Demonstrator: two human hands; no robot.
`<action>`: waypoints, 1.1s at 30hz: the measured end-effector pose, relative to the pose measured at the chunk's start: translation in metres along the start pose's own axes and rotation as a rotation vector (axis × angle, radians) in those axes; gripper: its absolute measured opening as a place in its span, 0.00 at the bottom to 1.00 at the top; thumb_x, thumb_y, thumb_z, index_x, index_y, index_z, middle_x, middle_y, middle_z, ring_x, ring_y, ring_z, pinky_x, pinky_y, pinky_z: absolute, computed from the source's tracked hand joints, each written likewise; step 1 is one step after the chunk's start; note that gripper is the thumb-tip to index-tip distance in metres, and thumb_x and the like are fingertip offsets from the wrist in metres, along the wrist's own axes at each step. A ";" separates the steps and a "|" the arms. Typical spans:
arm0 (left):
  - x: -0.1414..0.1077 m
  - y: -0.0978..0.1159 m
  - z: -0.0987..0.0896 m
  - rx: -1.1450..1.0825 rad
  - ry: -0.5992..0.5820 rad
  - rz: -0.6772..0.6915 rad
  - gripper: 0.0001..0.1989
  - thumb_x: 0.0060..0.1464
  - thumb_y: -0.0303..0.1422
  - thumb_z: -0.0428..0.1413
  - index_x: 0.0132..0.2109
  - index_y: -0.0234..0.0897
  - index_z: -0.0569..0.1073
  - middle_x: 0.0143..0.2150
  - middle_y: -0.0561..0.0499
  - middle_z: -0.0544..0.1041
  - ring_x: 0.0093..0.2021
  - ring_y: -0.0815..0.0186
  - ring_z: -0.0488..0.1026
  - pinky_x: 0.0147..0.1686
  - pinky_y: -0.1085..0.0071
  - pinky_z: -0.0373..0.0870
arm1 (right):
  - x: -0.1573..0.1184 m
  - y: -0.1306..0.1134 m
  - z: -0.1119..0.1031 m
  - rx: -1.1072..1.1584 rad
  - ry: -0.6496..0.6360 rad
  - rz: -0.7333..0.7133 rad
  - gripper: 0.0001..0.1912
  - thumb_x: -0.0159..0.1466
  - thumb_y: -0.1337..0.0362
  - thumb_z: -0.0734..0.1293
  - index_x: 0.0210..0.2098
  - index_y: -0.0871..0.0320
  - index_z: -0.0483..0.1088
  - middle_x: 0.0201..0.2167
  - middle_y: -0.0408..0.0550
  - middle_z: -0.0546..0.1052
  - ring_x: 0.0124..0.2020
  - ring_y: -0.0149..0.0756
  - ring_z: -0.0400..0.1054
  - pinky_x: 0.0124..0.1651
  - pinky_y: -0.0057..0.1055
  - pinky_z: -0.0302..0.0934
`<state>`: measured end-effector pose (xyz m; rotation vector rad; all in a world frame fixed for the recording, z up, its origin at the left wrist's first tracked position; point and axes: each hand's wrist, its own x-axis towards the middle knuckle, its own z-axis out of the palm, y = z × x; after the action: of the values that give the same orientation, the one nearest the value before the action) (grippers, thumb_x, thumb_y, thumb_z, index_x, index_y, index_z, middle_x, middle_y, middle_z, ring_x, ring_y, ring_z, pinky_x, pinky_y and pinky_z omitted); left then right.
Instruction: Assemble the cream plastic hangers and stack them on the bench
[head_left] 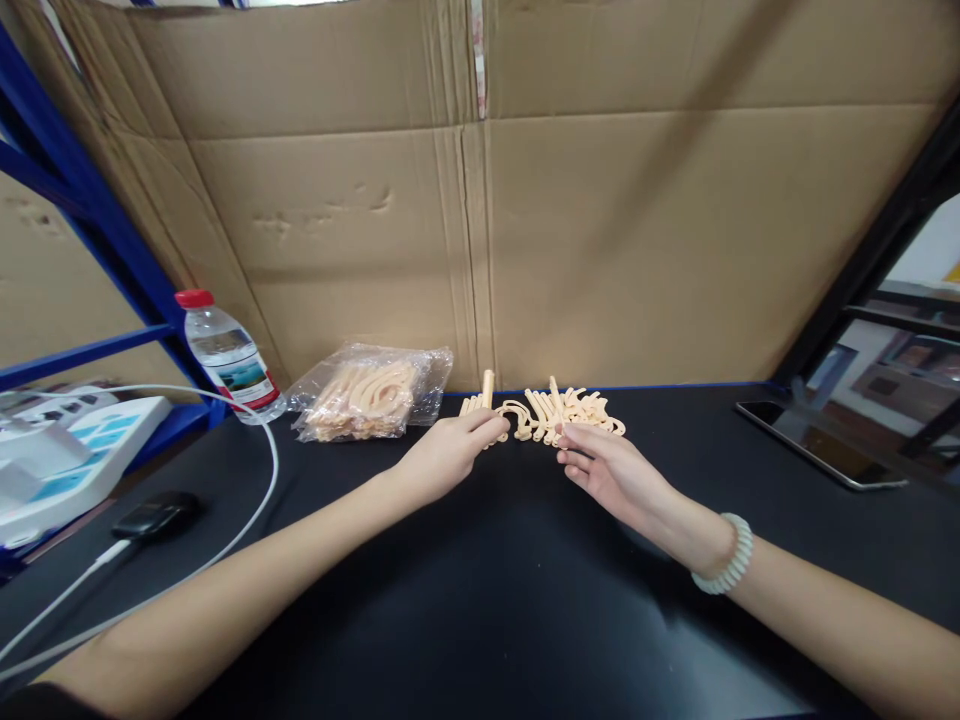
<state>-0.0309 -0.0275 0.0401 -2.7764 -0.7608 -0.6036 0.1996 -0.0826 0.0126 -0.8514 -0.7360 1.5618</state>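
Several pale wooden pieces (pixel 581 408), some straight and some curved, lie in a loose pile near the back of the black table. My left hand (pixel 451 455) is closed at the left end of the pieces, beside an upright wooden stick (pixel 488 388); what its fingertips hold, if anything, is too small to tell. At the front of the pile is my right hand (pixel 604 468), a pale beaded bracelet on its wrist. Its thumb and index finger come together at the pieces, and whatever lies between them cannot be made out.
A clear plastic bag of wooden pieces (pixel 371 392) lies left of my hands, near a red-capped water bottle (pixel 234 355). A white cable (pixel 271 480), black device (pixel 156 515) and power strip (pixel 90 465) are farther left. A phone (pixel 821 445) lies right; cardboard (pixel 637 220) stands behind.
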 end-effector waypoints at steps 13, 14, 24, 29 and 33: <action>-0.027 0.052 0.020 -0.762 0.183 -0.322 0.08 0.58 0.22 0.50 0.41 0.37 0.70 0.39 0.49 0.69 0.40 0.65 0.69 0.39 0.69 0.71 | -0.016 0.019 0.010 -0.111 -0.118 0.102 0.15 0.49 0.62 0.79 0.28 0.60 0.71 0.30 0.46 0.77 0.30 0.28 0.69 0.37 0.27 0.62; -0.028 0.051 0.020 -0.724 0.184 -0.306 0.08 0.58 0.21 0.49 0.41 0.38 0.68 0.39 0.49 0.68 0.39 0.65 0.68 0.39 0.69 0.70 | -0.016 0.020 0.011 -0.119 -0.119 0.104 0.15 0.50 0.61 0.79 0.29 0.60 0.72 0.30 0.47 0.78 0.30 0.28 0.69 0.37 0.27 0.62; -0.035 0.045 0.013 -0.778 0.063 -0.152 0.10 0.59 0.22 0.44 0.46 0.39 0.61 0.46 0.45 0.65 0.32 0.69 0.66 0.32 0.69 0.67 | -0.015 0.025 0.010 -0.069 -0.130 0.058 0.13 0.51 0.61 0.79 0.29 0.59 0.74 0.27 0.42 0.72 0.32 0.29 0.66 0.39 0.28 0.61; -0.028 0.052 0.023 -1.549 0.018 -0.640 0.26 0.54 0.26 0.54 0.59 0.41 0.57 0.50 0.43 0.71 0.29 0.71 0.73 0.34 0.67 0.69 | -0.014 0.025 0.010 -0.089 -0.140 0.038 0.11 0.52 0.60 0.78 0.29 0.59 0.76 0.28 0.42 0.70 0.30 0.28 0.63 0.37 0.28 0.60; -0.026 0.051 0.020 -1.892 0.045 -0.829 0.25 0.46 0.25 0.63 0.53 0.36 0.68 0.37 0.49 0.76 0.30 0.70 0.74 0.33 0.71 0.67 | -0.014 0.024 0.010 -0.073 -0.153 0.040 0.10 0.53 0.60 0.78 0.30 0.59 0.78 0.28 0.42 0.70 0.31 0.27 0.63 0.37 0.26 0.60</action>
<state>-0.0176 -0.0763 0.0068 -3.4414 -2.1588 -2.6444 0.1797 -0.1004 -0.0003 -0.8108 -0.8955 1.6578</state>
